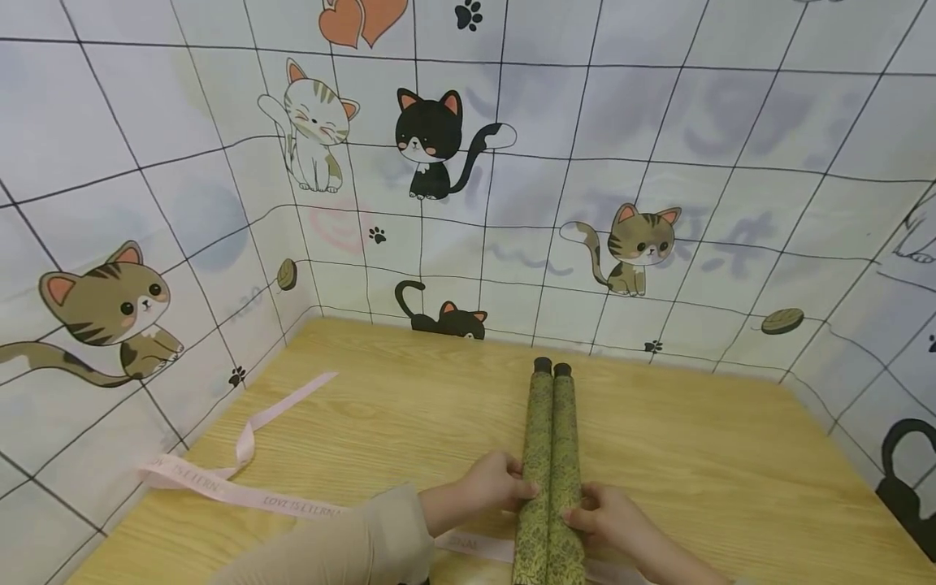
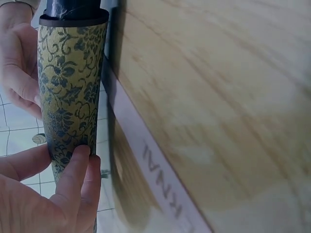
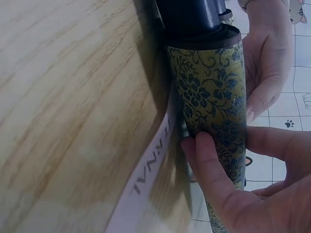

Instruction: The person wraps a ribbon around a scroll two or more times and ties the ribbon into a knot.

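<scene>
Two slim scroll rolls lie side by side on the table, a left roll point(image 1: 538, 431) and a right roll point(image 1: 565, 435). Both have yellow-green brocade with dark flowers and black end knobs. My left hand point(image 1: 488, 486) grips the left roll from its outer side, thumb on top. From the other side my right hand point(image 1: 617, 520) holds the right roll. A pink ribbon point(image 1: 292, 504) with printed lettering passes under both rolls. In the left wrist view, fingers point(image 2: 77, 170) pinch the brocade below the dark knob point(image 2: 73, 9). Whether the rolls belong to one scroll I cannot tell.
The wood-grain table point(image 1: 409, 406) is bounded by cloth walls printed with cats and a grid point(image 1: 526, 187). At the left, the ribbon's twisted loose end point(image 1: 292, 398) reaches toward the back and a fold lies near the table's edge.
</scene>
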Available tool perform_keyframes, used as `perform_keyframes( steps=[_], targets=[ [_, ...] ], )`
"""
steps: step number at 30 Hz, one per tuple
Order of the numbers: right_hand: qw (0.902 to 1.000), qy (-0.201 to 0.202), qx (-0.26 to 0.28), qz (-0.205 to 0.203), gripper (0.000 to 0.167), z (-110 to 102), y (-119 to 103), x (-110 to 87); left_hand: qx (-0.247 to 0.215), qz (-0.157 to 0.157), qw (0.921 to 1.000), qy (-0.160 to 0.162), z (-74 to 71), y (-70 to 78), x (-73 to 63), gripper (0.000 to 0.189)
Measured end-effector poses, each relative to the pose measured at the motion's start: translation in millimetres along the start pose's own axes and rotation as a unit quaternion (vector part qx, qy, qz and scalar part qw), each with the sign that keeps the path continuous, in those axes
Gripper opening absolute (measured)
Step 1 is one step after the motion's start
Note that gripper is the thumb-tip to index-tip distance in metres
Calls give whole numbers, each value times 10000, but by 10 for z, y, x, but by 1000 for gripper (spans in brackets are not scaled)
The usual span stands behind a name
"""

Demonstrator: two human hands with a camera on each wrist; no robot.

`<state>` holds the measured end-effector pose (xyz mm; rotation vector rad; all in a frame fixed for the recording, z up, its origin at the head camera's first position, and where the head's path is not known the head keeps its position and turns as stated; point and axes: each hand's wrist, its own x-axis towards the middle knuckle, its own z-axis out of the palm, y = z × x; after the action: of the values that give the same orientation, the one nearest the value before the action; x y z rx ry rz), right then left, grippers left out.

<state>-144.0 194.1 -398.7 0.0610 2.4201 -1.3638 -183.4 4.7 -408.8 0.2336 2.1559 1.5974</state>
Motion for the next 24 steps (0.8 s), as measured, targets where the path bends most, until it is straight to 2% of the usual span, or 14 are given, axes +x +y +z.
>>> perform_keyframes(
  steps=[3,7,11,15,18,20,22,24],
  targets=[
    [10000,-66,19,-41,73,10,15,9,0,50,10000,-26,-3,-23,10,30],
    [9997,-115,-82,-198,71,24,45,24,471,208,9987,60,-14,-65,10,21],
    [9983,-192,-369,-415,68,41,71,33,856,154,9962,69,-25,-105,-9,19],
    [9937,-114,-839,-739,62,34,83,39,801,-10,9968,-23,-26,-128,-13,18],
    [9894,-52,-1166,-868,60,-7,72,44,725,70,9972,-165,-34,-137,0,16],
    [9868,-180,-1347,-884,59,-51,65,29,763,175,9964,-318,-52,-147,-7,15],
    [9829,-463,-1471,-1006,50,-99,84,2,1197,420,9911,-409,-87,-157,-33,19],
    [9779,-830,-1519,-1171,38,-154,120,-48,1944,736,9772,-434,-134,-164,-81,18]
  ],
)
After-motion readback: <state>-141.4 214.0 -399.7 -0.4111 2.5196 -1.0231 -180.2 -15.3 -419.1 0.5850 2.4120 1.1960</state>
